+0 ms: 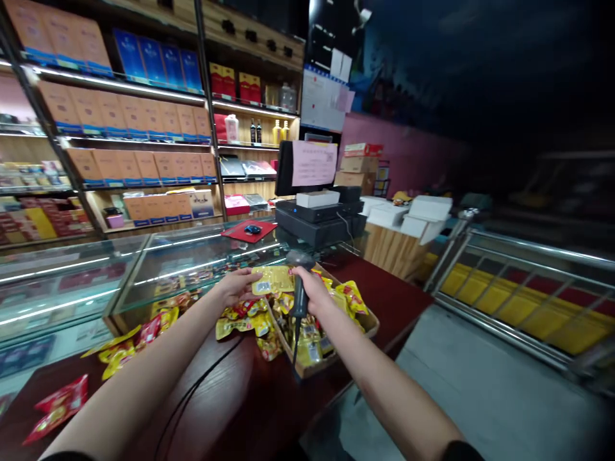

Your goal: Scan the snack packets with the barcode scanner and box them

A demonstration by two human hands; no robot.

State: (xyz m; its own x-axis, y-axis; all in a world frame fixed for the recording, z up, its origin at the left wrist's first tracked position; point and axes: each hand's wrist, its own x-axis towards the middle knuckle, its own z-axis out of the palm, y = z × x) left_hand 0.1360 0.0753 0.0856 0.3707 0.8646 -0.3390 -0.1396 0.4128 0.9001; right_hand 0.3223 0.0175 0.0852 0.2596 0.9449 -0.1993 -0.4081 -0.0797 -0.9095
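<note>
My left hand [236, 286] pinches the left end of a yellow snack packet [273, 280], holding it up with a pale label towards me. My right hand [312, 289] is wrapped round the handle of a black barcode scanner [300, 296], whose head is beside the packet's right end; fingers of this hand also seem to touch the packet. Below both hands is a cardboard box [307, 370] filled with yellow snack packets. More yellow and red packets [245, 320] lie on the dark red counter [230, 390], left of the box.
A red packet [60, 406] lies at the near left. Black cables [192, 387] cross the counter. Behind stand glass display cases [177, 256], a monitor [285, 168], a black cash drawer [317, 224] and a mouse [252, 229]. A metal railing [523, 243] is at right.
</note>
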